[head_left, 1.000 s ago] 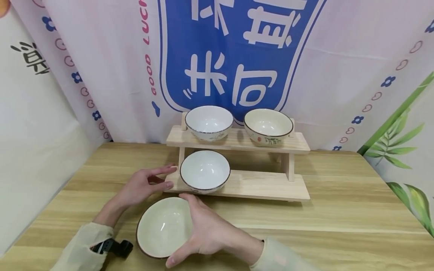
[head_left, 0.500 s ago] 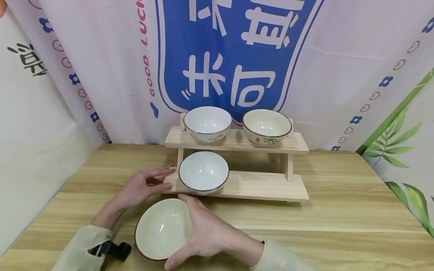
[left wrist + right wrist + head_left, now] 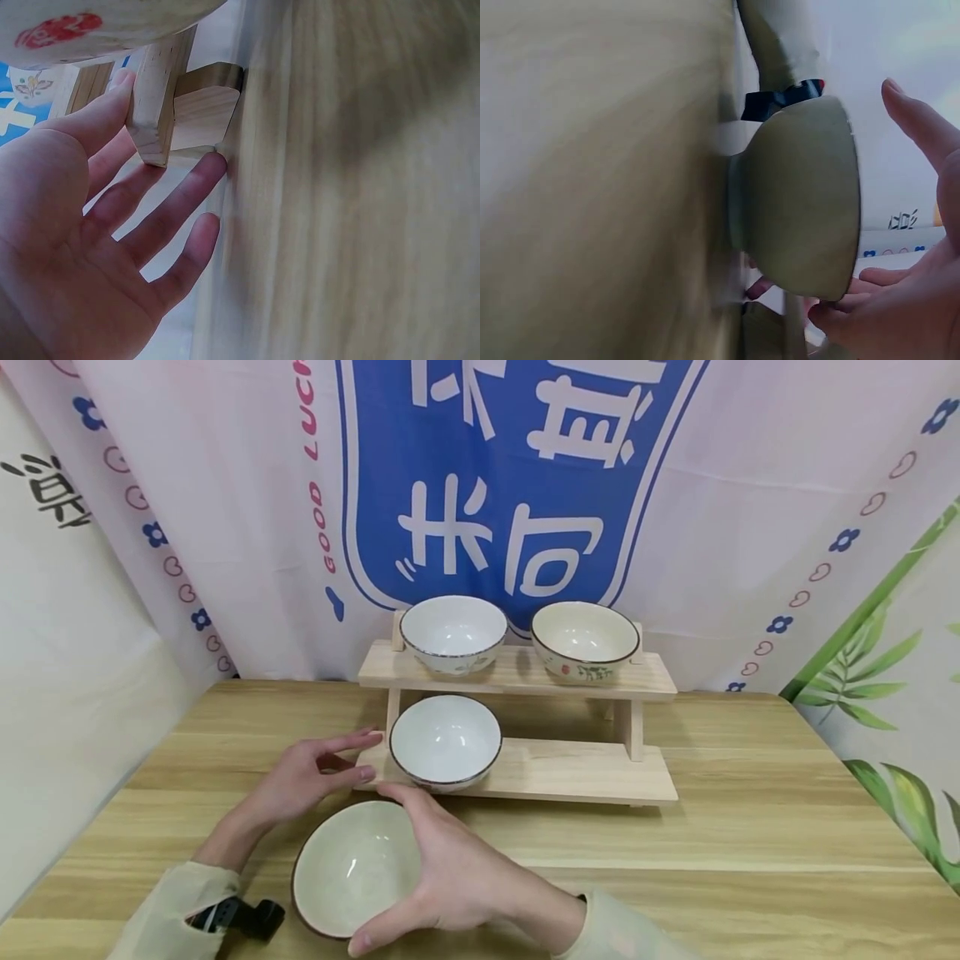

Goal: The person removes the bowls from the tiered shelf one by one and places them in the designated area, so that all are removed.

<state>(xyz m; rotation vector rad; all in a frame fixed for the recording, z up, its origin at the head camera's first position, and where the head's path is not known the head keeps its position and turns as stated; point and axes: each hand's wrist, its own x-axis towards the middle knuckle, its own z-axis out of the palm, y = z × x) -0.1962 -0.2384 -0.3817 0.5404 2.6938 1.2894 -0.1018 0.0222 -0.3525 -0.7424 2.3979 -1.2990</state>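
A cream bowl with a brown rim point(image 3: 352, 868) sits upright on the table, in front of a two-tier wooden stand point(image 3: 585, 772). My right hand point(image 3: 457, 881) spreads around the bowl's right side. In the right wrist view its thumb point(image 3: 919, 124) is apart from the rim, while fingertips lie close to the rim's other end. My left hand point(image 3: 300, 781) holds the left end of the lower shelf; in the left wrist view the thumb is against one side of the board point(image 3: 154, 112) and fingers reach the other. A white bowl point(image 3: 446, 739) stands on that shelf's left part.
On the upper shelf stand a white patterned bowl point(image 3: 453, 635) and a cream floral bowl point(image 3: 585, 643). A printed curtain point(image 3: 697, 552) hangs behind the wooden table point(image 3: 750, 827). A black strapped device point(image 3: 240, 918) is on the left wrist.
The head view has shifted slightly, moving the scene left. My right hand has edged left a little over the cream bowl. My left hand stays at the stand's end.
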